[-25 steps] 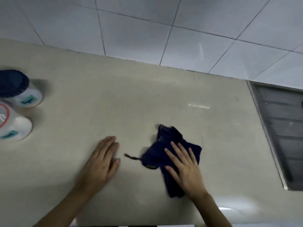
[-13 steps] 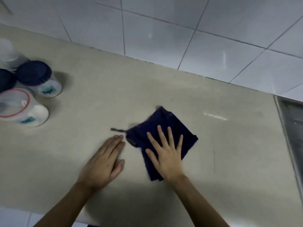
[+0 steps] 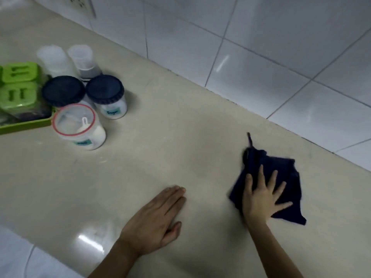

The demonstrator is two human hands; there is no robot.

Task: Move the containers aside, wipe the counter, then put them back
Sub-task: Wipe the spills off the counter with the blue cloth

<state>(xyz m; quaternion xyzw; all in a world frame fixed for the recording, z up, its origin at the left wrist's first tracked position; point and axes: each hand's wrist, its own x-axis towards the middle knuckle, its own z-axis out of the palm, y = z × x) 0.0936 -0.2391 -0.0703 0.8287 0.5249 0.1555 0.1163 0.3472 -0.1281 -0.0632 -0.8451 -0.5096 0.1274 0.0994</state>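
Containers, dark-lidded plastic jars, clustered at far left of beige stone desk. Head view: right hand, fingers spread flat, has swept navy cloth rightward toward tiled wall; left hand stays flat, empty; wiping underway, return pending

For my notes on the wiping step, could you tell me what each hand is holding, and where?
Nothing is gripped. The right hand presses flat, fingers spread, on the dark blue cloth's middle; the left hand rests flat on the beige counter.
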